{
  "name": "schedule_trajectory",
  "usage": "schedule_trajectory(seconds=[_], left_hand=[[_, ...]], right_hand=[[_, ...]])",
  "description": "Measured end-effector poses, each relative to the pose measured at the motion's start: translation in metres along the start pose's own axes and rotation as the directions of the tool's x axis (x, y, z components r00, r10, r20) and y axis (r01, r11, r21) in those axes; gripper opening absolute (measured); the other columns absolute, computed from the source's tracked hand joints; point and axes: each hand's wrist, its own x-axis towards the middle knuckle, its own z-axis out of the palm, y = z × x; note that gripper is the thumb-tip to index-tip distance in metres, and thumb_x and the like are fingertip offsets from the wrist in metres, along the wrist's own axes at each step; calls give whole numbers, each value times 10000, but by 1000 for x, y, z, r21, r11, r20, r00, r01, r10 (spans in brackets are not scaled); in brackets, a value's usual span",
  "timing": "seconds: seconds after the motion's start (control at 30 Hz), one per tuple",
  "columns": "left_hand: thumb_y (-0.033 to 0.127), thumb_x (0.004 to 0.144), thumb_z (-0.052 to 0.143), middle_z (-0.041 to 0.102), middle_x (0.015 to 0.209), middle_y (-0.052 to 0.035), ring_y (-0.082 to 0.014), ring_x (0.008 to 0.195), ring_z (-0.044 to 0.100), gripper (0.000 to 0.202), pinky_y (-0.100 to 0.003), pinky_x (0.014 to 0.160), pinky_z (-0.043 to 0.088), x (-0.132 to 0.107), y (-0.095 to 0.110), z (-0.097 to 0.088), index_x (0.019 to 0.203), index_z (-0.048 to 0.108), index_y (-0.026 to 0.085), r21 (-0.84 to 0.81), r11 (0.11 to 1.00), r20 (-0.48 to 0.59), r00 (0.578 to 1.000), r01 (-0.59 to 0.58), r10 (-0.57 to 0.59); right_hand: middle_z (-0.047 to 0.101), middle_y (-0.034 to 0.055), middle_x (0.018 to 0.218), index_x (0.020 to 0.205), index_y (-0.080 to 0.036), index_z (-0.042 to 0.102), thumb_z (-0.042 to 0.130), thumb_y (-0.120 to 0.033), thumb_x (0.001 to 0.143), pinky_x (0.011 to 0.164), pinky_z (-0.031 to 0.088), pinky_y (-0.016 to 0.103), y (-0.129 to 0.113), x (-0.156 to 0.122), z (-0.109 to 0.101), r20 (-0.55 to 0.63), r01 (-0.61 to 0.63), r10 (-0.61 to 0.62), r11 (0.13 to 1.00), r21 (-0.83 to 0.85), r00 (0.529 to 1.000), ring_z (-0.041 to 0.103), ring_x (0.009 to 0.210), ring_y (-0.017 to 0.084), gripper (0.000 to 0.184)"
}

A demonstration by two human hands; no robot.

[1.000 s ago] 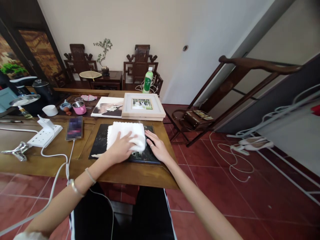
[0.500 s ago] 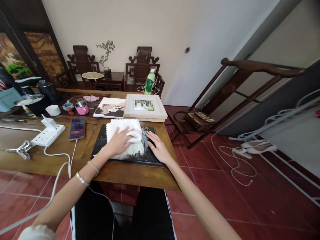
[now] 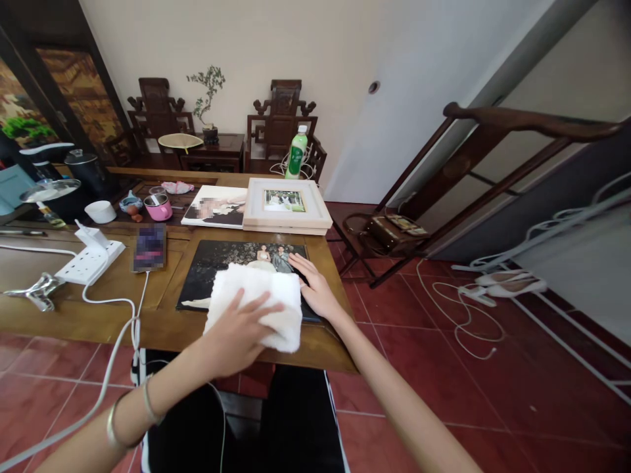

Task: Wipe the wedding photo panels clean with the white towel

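A dark photo print [image 3: 217,259] lies flat on the wooden table [image 3: 98,315] in front of me. My left hand [image 3: 236,332] presses flat on a folded white towel [image 3: 261,295] that covers the print's near right part and reaches over the table's front edge. My right hand [image 3: 315,289] rests flat, fingers apart, on the print's right edge beside the towel.
Behind the print lie a white framed photo [image 3: 286,203] and a second print [image 3: 214,207]. A phone [image 3: 149,247], a white power strip [image 3: 91,256] with cables, a pink cup [image 3: 158,209] and a green bottle [image 3: 296,154] stand around. Wooden racks and loose cables fill the right floor.
My left hand has drawn the towel from the print's far part down toward me, uncovering the couple in the picture. The right hand has stayed on the print's right edge.
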Motion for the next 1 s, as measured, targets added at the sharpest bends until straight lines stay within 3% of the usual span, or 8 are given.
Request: schedule_trajectory(seconds=[0.23, 0.33, 0.43, 0.63, 0.73, 0.83, 0.93, 1.0], left_hand=[[188, 946, 408, 350, 1524, -31, -274, 1435, 241, 377, -610, 1122, 192, 64, -85, -19, 1281, 562, 267, 71, 981, -42, 984, 178, -175], [239, 976, 373, 335, 1532, -29, -275, 1434, 242, 368, -607, 1123, 185, 78, -104, -20, 1301, 544, 269, 94, 977, -68, 980, 191, -186], [197, 958, 392, 326, 1535, -21, -272, 1436, 237, 390, -610, 1121, 194, 70, -97, -18, 1311, 536, 277, 89, 980, -63, 983, 176, -171], [78, 860, 482, 327, 1533, 29, -265, 1453, 193, 432, -608, 1143, 156, 8, -31, -12, 1166, 648, 334, 11, 998, 15, 998, 60, -60], [50, 837, 488, 316, 1536, 38, -251, 1453, 195, 456, -583, 1162, 139, -12, -13, -11, 1145, 659, 341, -38, 999, 30, 999, -19, 20], [57, 853, 476, 351, 1520, 9, -233, 1451, 208, 456, -572, 1161, 173, -5, -25, -15, 1209, 616, 305, -35, 999, 44, 999, -10, 11], [100, 900, 472, 414, 1485, -8, -251, 1440, 240, 373, -590, 1139, 204, 20, -59, -23, 1197, 619, 271, -9, 996, 35, 996, 84, -83], [150, 937, 465, 478, 1441, 3, -252, 1417, 296, 307, -562, 1136, 228, 38, -81, -29, 1168, 637, 257, 1, 991, -34, 990, 137, -137]], right_hand=[[527, 43, 1414, 1306, -286, 573, 503, -355, 904, 1162, 265, 525, -1, 1, 1, -6, -31, 31, 999, 10, 999, 402, 1370, 248, 414], [526, 42, 1415, 1305, -286, 574, 506, -351, 901, 1162, 265, 526, -2, 1, 0, 3, -42, 42, 999, 4, 999, 399, 1373, 248, 415], [529, 57, 1412, 1304, -266, 578, 505, -349, 901, 1162, 266, 525, -3, 1, -1, 4, -45, 45, 999, -4, 999, 399, 1373, 251, 418], [534, 45, 1408, 1298, -286, 580, 512, -374, 902, 1160, 271, 528, -4, 1, -1, -2, -24, 24, 1000, 20, 1000, 404, 1369, 257, 411], [531, 42, 1411, 1301, -290, 576, 502, -402, 908, 1154, 279, 529, -4, 1, -1, 5, -8, 7, 1000, 20, 1000, 407, 1366, 257, 415], [533, 47, 1409, 1299, -285, 578, 499, -406, 909, 1154, 281, 530, -3, 1, -1, 4, -9, 9, 1000, 4, 1000, 406, 1368, 255, 416], [536, 67, 1404, 1295, -262, 586, 501, -387, 907, 1157, 277, 524, -3, 1, 0, 1, -20, 20, 1000, -6, 1000, 407, 1367, 256, 417], [536, 69, 1403, 1293, -259, 588, 506, -370, 904, 1157, 276, 524, -3, 1, 0, 1, -20, 20, 1000, -3, 1000, 408, 1367, 255, 413]])
